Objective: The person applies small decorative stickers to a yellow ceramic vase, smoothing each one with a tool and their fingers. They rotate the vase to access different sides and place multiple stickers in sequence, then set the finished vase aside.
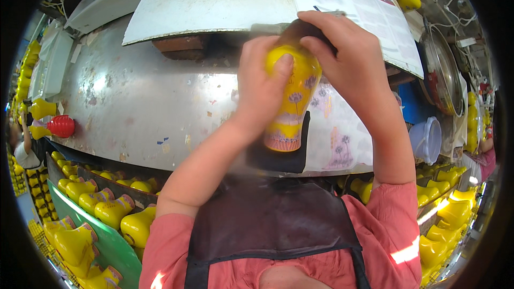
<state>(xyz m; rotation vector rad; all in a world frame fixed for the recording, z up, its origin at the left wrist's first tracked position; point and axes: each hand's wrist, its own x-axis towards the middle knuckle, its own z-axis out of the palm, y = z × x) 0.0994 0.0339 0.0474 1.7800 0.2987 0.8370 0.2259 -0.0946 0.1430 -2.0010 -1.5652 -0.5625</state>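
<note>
Both hands are gripping a yellow vase-shaped piece (292, 96) held over the metal worktable (134, 101), just above a black holder (281, 158); left hand (259, 88) is wrapping its side, thumb pressing the rounded top; right hand (350, 61) is closing over the upper end with something dark, hard to identify. Risks, as I'm reading it: glossy surface slipping through the fingers; printed flower band (284, 139) smudging if the palm is sliding; piece knocking the holder edge and chipping.
</note>
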